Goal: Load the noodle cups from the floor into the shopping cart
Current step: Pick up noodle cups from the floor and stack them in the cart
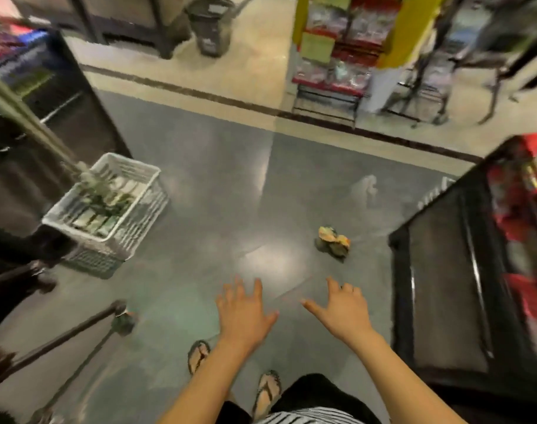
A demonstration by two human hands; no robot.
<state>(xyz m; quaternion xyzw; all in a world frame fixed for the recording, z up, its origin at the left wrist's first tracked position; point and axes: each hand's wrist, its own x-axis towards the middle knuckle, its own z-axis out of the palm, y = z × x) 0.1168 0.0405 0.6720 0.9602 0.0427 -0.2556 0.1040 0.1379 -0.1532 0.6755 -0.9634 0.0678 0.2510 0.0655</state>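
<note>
Hands are both stretched out ahead of you, palms down over the grey floor [199, 185]. Your left hand [242, 310] has its fingers spread and straight, and it holds nothing. Your right hand [343, 310] is just beside it, thumb pointing inward, fingers loosely fanned, and it is empty too. Neither hand touches anything.

Below your forearms your two feet [198, 356] in sandals stand on the floor, and a strip of striped shirt [300, 417] shows at the bottom edge.

The noodle cups [333, 241] lie on the floor ahead of your right hand, well apart from your fingertips (the picture is too blurred to count them; you see a small yellow-orange and dark clump).

To your right, near the cups, stands a dark shelf unit [444, 286] with red packs [524, 209] on its far side. To your left, thin dark metal bars [77, 328] cross the lower corner; you cannot tell what they belong to. Further left sits a white plastic basket [132, 163] on the floor, holding green and white packs. Across the aisle, past a dark stripe in the floor, there is a black bin [210, 26] and a rack [331, 56] of red packets.
</note>
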